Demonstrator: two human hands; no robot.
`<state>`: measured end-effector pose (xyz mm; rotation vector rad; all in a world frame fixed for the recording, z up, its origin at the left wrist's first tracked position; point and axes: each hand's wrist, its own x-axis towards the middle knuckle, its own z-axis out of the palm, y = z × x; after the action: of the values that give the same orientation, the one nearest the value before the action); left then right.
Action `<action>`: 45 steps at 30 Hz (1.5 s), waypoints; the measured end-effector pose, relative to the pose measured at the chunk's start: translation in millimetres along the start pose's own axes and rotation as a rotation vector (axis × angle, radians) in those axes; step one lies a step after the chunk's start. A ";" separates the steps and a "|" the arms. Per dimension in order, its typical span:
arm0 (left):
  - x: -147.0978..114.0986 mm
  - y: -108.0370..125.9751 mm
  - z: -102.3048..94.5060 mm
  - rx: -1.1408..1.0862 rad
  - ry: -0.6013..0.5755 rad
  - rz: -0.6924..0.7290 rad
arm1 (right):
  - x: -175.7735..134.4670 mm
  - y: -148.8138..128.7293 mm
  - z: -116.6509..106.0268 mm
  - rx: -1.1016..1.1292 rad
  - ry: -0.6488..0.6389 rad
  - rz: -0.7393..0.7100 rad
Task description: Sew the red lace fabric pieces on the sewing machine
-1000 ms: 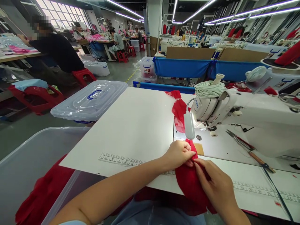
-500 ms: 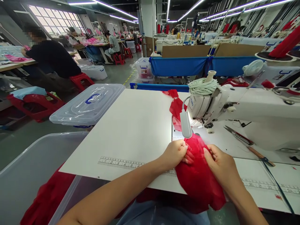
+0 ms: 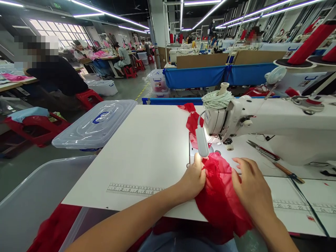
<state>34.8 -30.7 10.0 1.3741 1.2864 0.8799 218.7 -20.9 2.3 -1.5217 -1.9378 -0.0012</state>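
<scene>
A piece of red fabric [image 3: 219, 196] with a sheer, lacy upper part hangs over the front edge of the white table. My left hand [image 3: 193, 176] pinches its left edge just below the machine's small lamp [image 3: 202, 141]. At the right edge is my right hand [image 3: 253, 185], thumb and fingers apart, the thumb near or touching the cloth. Beyond both hands stands a white sewing machine [image 3: 262, 117]; its needle area is partly hidden behind the lamp. More red fabric scraps [image 3: 194, 120] lie left of the machine head.
Scissors [image 3: 264, 150] and a wooden-handled tool [image 3: 288, 171] lie right of the hands. A printed ruler [image 3: 133, 189] runs along the table [image 3: 152, 140]. At left are a clear lidded box [image 3: 97, 122] and an open bin [image 3: 52, 175] with red cloth. A person [image 3: 57, 73] sits beyond.
My right hand has let go of the fabric's right edge and its fingers have spread. My left hand has shifted slightly left and up, still pinching the cloth. The sheer part lies flatter.
</scene>
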 end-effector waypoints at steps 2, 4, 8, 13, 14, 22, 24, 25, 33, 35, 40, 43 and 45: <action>-0.8 0.3 -2.9 0.059 0.016 0.041 | 3.2 -11.3 1.7 0.204 -0.048 -0.125; -2.3 0.7 -5.7 0.122 0.005 0.084 | 6.8 -22.2 5.5 0.382 -0.210 -0.173; -6.3 5.5 -12.5 0.280 -0.047 0.051 | 11.2 -25.9 16.6 0.478 -0.327 -0.148; -0.5 17.8 -23.7 0.503 0.001 0.001 | 10.5 -14.6 24.0 0.431 -0.332 -0.234; 3.1 19.1 -25.9 0.560 0.015 0.006 | 10.9 -13.4 24.2 0.420 -0.335 -0.264; 31.4 10.2 -33.6 0.972 0.276 0.142 | 25.4 -1.8 24.6 0.386 -0.319 -0.436; 31.1 8.6 -32.1 1.012 0.225 0.241 | 29.3 1.5 22.5 0.380 -0.381 -0.468; 29.6 8.2 -31.1 1.022 0.168 0.294 | 30.7 2.4 21.0 0.381 -0.404 -0.478; 14.6 3.8 -28.4 1.092 -0.144 0.607 | 26.0 2.6 21.5 0.352 -0.270 -0.477; 15.1 1.6 -28.5 1.125 -0.150 0.582 | 24.1 5.2 24.5 0.282 -0.205 -0.485; 16.9 -4.5 -28.4 1.162 -0.127 0.582 | 24.6 8.8 27.4 0.050 -0.156 -0.508; 16.8 -8.7 -28.2 1.170 -0.106 0.594 | 25.6 7.5 26.5 -0.016 -0.147 -0.531; 16.9 -11.1 -28.0 1.184 -0.089 0.597 | 25.5 6.5 26.1 -0.017 -0.131 -0.527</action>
<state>8.2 -9.8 3.3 2.7840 1.3819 0.3469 208.9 13.3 -7.9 -1.0010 -2.3957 -0.1503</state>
